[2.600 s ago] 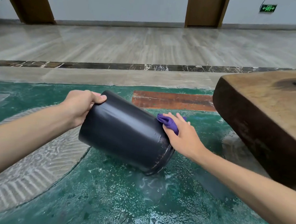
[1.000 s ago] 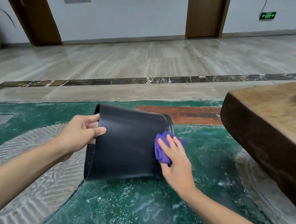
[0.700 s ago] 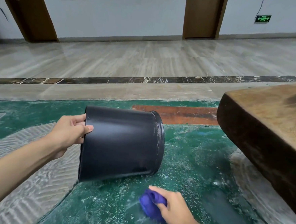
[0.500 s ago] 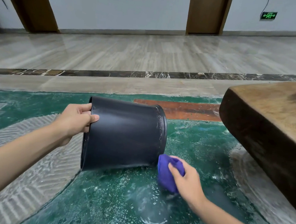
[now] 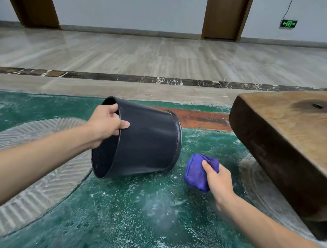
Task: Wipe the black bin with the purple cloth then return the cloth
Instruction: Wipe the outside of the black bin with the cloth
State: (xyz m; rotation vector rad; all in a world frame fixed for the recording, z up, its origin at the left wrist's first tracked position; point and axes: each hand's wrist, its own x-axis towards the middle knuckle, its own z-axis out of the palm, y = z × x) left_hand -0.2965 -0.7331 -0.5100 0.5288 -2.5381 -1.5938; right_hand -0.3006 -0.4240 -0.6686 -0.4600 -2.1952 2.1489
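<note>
**Bin tipped on its side, cloth held beside its base**

The bin lies tilted on the green floor, its open mouth turned toward the person and to the left, its base pointing away to the right. The left hand grips the upper rim, fingers curled inside the mouth and thumb pressed on the outer wall. The right hand clutches the bunched cloth, fingers wrapped over its top. The cloth sits just right of the bin's base, apart from it; whether it touches the floor cannot be told. A thick wooden slab stands to the right, near the cloth. Pale specks dot the bin's inner wall. The green floor looks wet and speckled, with a grey patterned band on the left.
</note>
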